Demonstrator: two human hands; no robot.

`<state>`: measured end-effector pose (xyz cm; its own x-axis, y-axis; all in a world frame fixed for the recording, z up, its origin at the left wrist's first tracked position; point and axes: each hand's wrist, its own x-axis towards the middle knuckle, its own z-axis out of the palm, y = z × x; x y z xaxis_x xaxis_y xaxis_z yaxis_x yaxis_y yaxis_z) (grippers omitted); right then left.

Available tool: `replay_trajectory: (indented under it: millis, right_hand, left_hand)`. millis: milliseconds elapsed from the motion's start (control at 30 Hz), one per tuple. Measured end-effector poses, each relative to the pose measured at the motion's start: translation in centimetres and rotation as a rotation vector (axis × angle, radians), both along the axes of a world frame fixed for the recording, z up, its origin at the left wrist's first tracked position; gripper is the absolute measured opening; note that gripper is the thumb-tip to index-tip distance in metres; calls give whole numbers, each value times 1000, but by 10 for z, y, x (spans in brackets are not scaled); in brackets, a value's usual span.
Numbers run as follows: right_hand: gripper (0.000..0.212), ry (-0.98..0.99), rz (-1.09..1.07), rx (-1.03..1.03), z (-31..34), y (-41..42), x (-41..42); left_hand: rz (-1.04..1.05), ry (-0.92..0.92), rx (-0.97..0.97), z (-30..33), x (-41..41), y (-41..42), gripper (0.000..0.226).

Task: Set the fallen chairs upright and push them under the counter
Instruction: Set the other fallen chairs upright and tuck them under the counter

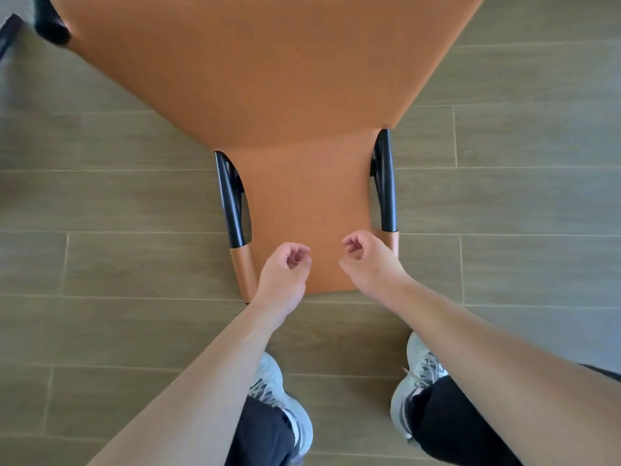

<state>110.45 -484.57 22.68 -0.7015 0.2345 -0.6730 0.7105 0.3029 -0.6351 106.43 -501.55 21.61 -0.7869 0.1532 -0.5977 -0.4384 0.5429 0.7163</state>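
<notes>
An orange chair [302, 203] with black tube legs [232, 203] lies on the wood-look floor in front of me. Its narrow backrest points toward my feet and its wide seat fills the top of the view. My left hand [285, 267] hovers over the backrest's lower left part, near the orange-capped post. My right hand [366, 260] hovers over the lower right part. The fingers of both hands are loosely curled, hold nothing, and do not plainly touch the chair.
My two grey sneakers [420, 375] stand just short of the backrest's end. A dark object [50, 21] and a dark edge [8, 35] sit at the top left corner. Floor planks [521, 196] stretch out on both sides of the chair.
</notes>
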Motion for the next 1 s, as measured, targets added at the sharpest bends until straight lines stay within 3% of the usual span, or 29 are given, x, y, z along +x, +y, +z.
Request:
replay_trajectory:
  millis: [167, 333, 533, 800, 1000]
  right_hand:
    - [46, -41, 317, 137, -120, -3, 15]
    - [55, -17, 561, 292, -191, 4, 20]
    - [58, 62, 830, 536, -234, 12, 35]
    - [86, 56, 1087, 778, -264, 30, 50]
    - [98, 7, 1309, 929, -280, 20, 59]
  left_hand:
    - [-212, 35, -173, -122, 16, -15, 13]
    - [-422, 105, -289, -197, 21, -23, 18]
    - [-743, 312, -500, -239, 25, -29, 44]
    - [-1098, 547, -777, -271, 36, -52, 96]
    - [-1404, 740, -896, -277, 18, -61, 100]
